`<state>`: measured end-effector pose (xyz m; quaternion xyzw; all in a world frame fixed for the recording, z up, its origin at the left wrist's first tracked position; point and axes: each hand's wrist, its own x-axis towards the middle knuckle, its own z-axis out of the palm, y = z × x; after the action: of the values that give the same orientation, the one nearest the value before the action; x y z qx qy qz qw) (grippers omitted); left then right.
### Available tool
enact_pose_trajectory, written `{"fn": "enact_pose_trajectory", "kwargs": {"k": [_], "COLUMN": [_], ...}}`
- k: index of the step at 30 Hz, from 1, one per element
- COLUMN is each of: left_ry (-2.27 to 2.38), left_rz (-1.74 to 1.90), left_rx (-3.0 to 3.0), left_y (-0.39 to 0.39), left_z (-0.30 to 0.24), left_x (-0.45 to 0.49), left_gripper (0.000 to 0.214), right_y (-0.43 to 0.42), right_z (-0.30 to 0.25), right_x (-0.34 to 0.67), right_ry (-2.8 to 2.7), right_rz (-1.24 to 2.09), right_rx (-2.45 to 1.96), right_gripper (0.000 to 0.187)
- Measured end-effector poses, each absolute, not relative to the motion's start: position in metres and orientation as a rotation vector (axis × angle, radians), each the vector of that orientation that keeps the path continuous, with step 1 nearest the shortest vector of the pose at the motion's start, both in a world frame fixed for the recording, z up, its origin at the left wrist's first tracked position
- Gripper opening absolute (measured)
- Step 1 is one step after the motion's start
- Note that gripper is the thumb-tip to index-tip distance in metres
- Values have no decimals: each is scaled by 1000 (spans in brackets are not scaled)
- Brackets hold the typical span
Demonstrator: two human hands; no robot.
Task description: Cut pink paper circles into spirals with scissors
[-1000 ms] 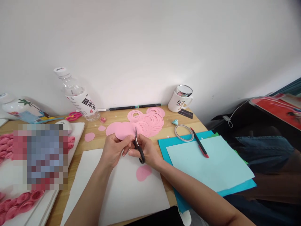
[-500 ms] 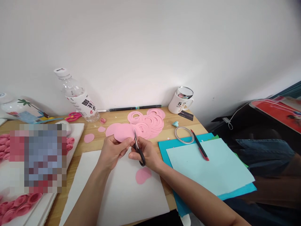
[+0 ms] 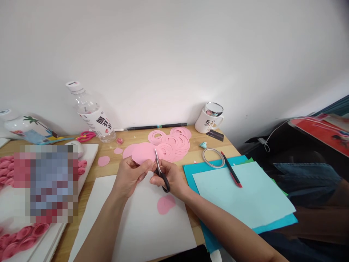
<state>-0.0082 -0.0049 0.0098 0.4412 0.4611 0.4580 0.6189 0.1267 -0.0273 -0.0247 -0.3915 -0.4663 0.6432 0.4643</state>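
Observation:
My left hand (image 3: 130, 175) pinches a pink paper circle (image 3: 142, 154) by its lower edge, held up over a white sheet (image 3: 141, 225). My right hand (image 3: 170, 178) grips black-handled scissors (image 3: 160, 170), their blades pointing up into the right edge of that circle. A pink paper offcut (image 3: 165, 204) lies on the white sheet just below my right hand. Behind the held circle, several pink spiral-cut circles (image 3: 174, 142) are piled on the wooden desk (image 3: 191, 149).
A tilted water bottle (image 3: 91, 113), pink scissors (image 3: 85, 136) and a black pen (image 3: 156, 126) lie along the wall. A white mug (image 3: 209, 118), tape ring (image 3: 213, 157), red-black pen (image 3: 231, 169) and blue sheets (image 3: 245, 193) sit right. A board with pink paper roses (image 3: 16, 242) is left.
The scissors have tilted slightly and worked a little further along the circle's edge, and my left hand has turned the circle a bit. Nothing else has moved.

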Motion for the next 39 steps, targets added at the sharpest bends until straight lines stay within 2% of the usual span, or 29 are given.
{"fn": "enact_pose_trajectory", "kwargs": {"k": [16, 39], "left_ry": [932, 1081], "left_rz": [1066, 990], "left_rx": [1037, 1096], "left_y": [-4, -6], "left_z": [11, 10], "left_x": [-8, -6], "left_gripper": [26, 21], "right_y": [-30, -28], "right_z": [-30, -27], "right_x": [121, 124], "right_ry": [-1135, -1194], "right_rz": [1559, 1517], "right_rx": [-949, -867], "right_gripper": [46, 48]}}
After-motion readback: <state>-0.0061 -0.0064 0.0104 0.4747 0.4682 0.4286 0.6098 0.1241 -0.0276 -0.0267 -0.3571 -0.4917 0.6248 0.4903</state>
